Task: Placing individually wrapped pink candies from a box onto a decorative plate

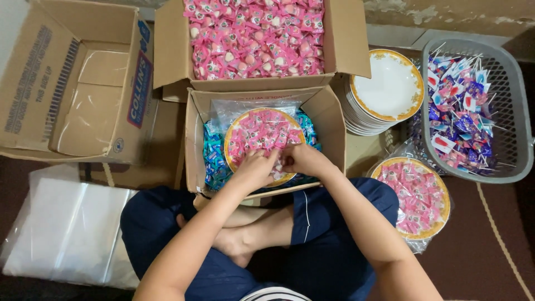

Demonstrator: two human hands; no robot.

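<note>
1. Left hand (257, 165) and right hand (301, 159), fingers curled, pinched pink sweets (262, 134) on the gold-rimmed plate (229, 139).
2. The plate sat in the small carton (329, 120), at twelve o'clock from the crossed legs.
3. A grey basket (515, 111) stood at two o'clock.

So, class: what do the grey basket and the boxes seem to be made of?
Grey basket: likely moulded plastic, matt, judging by its uniform slotted lattice walls. Boxes: brown corrugated cardboard, dull finish, with folded flaps and creased edges.

We see matt brown cardboard boxes (173, 61), glossy pink plastic candy wrappers (256, 33), smooth glazed plates (390, 86) with gilt rims, a grey plastic mesh basket (510, 106), and shiny clear plastic bags (61, 228).
</note>
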